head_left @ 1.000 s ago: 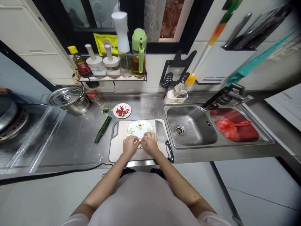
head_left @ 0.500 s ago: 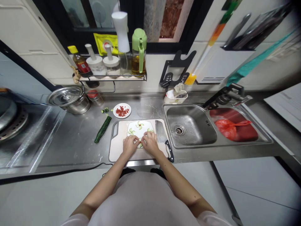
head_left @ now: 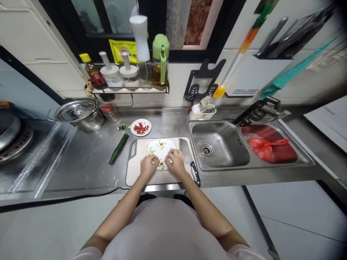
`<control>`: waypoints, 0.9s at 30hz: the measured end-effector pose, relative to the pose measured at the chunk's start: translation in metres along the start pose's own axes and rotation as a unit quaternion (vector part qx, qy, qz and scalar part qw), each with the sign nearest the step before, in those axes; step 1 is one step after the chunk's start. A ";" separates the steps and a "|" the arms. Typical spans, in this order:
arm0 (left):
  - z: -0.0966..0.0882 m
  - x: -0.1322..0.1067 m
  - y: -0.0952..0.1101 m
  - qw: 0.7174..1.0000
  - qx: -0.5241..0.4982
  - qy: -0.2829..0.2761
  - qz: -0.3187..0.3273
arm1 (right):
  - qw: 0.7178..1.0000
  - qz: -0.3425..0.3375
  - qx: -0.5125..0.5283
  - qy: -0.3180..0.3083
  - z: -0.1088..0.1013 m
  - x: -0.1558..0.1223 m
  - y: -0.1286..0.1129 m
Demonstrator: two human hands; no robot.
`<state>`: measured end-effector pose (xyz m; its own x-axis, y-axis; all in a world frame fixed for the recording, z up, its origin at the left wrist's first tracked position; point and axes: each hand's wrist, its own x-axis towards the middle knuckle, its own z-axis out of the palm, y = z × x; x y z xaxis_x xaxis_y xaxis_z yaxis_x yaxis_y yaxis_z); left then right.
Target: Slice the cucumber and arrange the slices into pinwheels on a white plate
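Observation:
A white square plate (head_left: 162, 151) rests on a beige cutting board (head_left: 135, 169) at the counter's front edge. Flower shapes made of cucumber slices (head_left: 161, 144) lie on the plate, one with a red centre between my hands. My left hand (head_left: 148, 166) sits at the plate's near left corner, fingers curled down onto it. My right hand (head_left: 176, 162) is at the plate's right side, fingertips bent toward the rim. What either hand pinches is too small to see.
A cleaver (head_left: 188, 159) lies on the board's right side. A half cucumber (head_left: 118, 148) and a small dish of red bits (head_left: 141, 127) lie behind left. A lidded steel pot (head_left: 80, 113) stands far left, a double sink (head_left: 219, 144) to the right.
My hands, close together over the plate's near edge, have drawn apart. The right one moved right and slightly back, uncovering a cucumber flower with a red centre.

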<state>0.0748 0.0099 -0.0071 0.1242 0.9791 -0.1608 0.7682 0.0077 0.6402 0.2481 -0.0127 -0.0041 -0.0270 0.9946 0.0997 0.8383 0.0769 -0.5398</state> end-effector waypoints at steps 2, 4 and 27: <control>-0.005 0.001 -0.001 1.000 -0.017 0.014 -0.006 | 0.999 0.020 0.015 0.030 -0.008 0.001 0.003; -0.009 0.001 -0.002 0.999 -0.027 0.030 -0.013 | 0.997 0.039 0.026 0.057 -0.016 0.001 0.007; -0.073 0.076 -0.026 0.982 -0.051 0.178 -0.040 | 0.992 0.038 0.043 0.115 -0.020 -0.017 0.018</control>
<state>0.0186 0.0991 0.0189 -0.1754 0.9833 0.0481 0.6968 0.0895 0.7116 0.2746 -0.0298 0.0008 0.1681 0.9566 0.2380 0.7829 0.0172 -0.6219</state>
